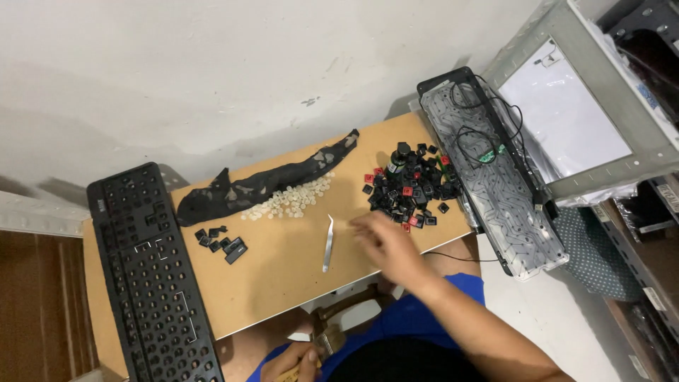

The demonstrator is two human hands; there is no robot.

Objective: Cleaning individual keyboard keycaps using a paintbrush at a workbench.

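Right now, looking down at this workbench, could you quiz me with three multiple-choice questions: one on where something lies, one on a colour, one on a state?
1. Where do the tweezers lie?
A) mid-table
B) on the floor
C) on the keyboard frame

2. Besides black, which colour shows in the keycap pile?
A) yellow
B) red
C) white

3. The keyboard frame at the table's left end is:
A) fully keyed
B) stripped of keycaps
C) wrapped

Answers: 1 A, they rest on bare wood beside the right hand; 2 B, red caps dot the pile; 3 B, empty sockets show.

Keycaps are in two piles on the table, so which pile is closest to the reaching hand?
The big pile of black and red keycaps at the right, just beyond the right hand. The small all-black pile lies far left, by the keyboard frame.
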